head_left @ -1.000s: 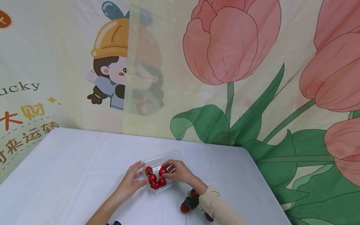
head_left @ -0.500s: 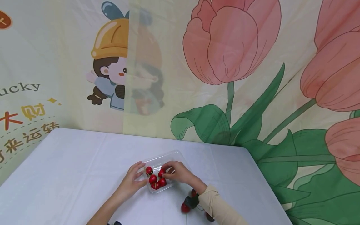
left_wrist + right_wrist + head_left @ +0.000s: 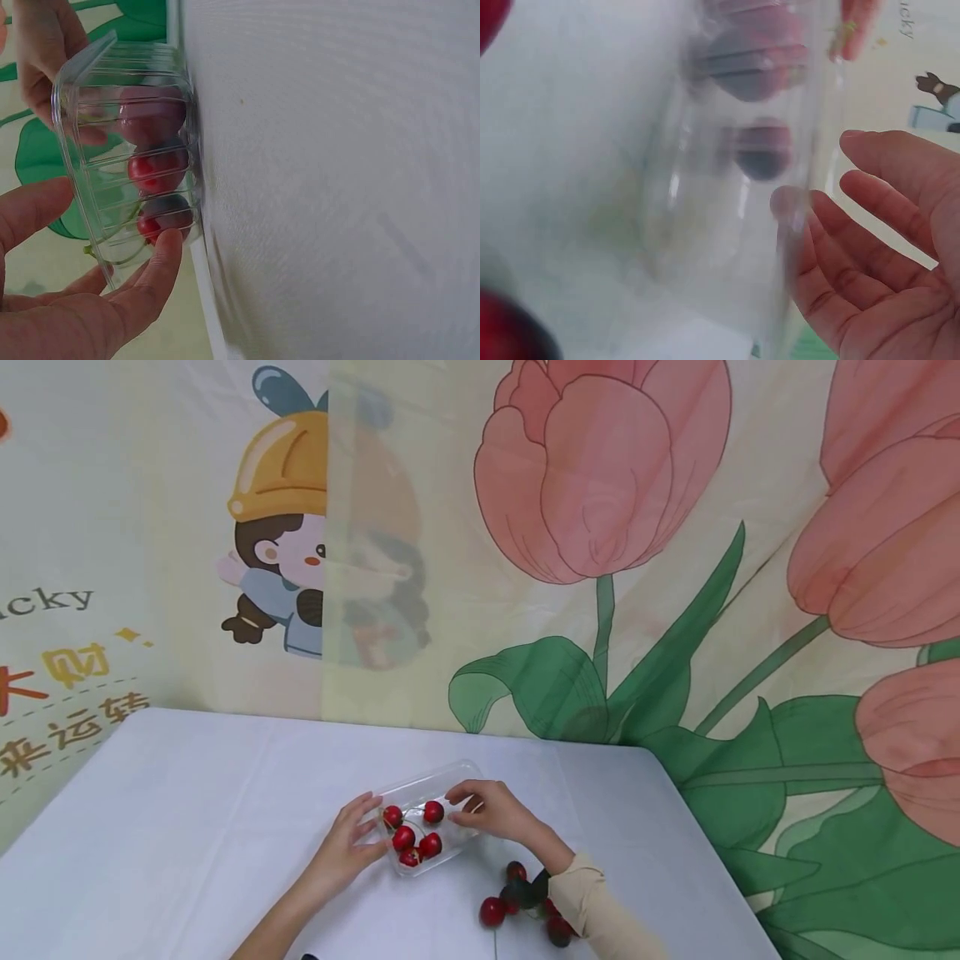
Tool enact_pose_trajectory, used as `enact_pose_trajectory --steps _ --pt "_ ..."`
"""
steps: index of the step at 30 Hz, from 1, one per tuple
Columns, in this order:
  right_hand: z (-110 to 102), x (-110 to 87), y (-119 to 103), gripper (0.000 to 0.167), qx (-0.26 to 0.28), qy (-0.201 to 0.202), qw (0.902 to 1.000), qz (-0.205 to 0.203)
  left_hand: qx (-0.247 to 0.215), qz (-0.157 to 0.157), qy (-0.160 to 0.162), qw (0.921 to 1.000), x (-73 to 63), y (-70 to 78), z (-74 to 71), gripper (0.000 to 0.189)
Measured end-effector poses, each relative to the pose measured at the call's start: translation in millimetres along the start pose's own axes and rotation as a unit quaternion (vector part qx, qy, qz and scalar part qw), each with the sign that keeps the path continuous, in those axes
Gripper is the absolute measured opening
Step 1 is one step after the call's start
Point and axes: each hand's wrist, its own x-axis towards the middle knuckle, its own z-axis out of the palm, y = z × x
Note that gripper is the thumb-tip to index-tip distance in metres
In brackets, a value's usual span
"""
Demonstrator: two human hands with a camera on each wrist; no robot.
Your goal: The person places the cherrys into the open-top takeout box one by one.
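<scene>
A clear plastic container (image 3: pixel 420 782) stands on the table with several red cherries (image 3: pixel 403 837) inside, some with green stems. At its left end, my left hand (image 3: pixel 348 839) holds it, thumb at the near side and fingers toward the far side. In the left wrist view, this hand's fingertips (image 3: pixel 171 241) lie against the ribbed wall, beside a row of cherries (image 3: pixel 157 169). Over the container's right end is my right hand (image 3: pixel 491 810), its fingers loosely bent and nothing between them. One cherry (image 3: pixel 433 812) lies in the container just left of those fingertips.
More cherries (image 3: pixel 492 912), red and dark, lie in a loose group on the table near my right sleeve (image 3: pixel 592 902). A white cloth covers the table (image 3: pixel 225 793). Behind it hangs a printed curtain (image 3: pixel 525 610) with tulips. A small dark thing (image 3: pixel 310 957) shows at the bottom edge.
My right hand has let go of the cherry in the container and moved right and slightly up. The left hand stays at the container. The head view has shifted a little.
</scene>
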Motion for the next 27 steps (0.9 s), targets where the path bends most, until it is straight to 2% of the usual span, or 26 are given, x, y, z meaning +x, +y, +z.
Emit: enact_pose_trajectory --steps 10,19,27 --pt "-26 -28.9 11 0.026 0.000 0.035 0.9990 -0.028 0.002 0.001 -0.001 1.0000 -0.1 -1.7 -0.8 0.067" --pt "-42 -62.1 34 0.025 0.025 0.017 0.9987 -0.041 0.008 0.003 -0.005 1.0000 1.6 -2.7 0.3 0.067" --pt "-38 -80.6 54 0.025 0.073 -0.045 0.9961 -0.023 0.017 0.001 -0.008 0.9998 2.2 -0.7 0.0 0.067"
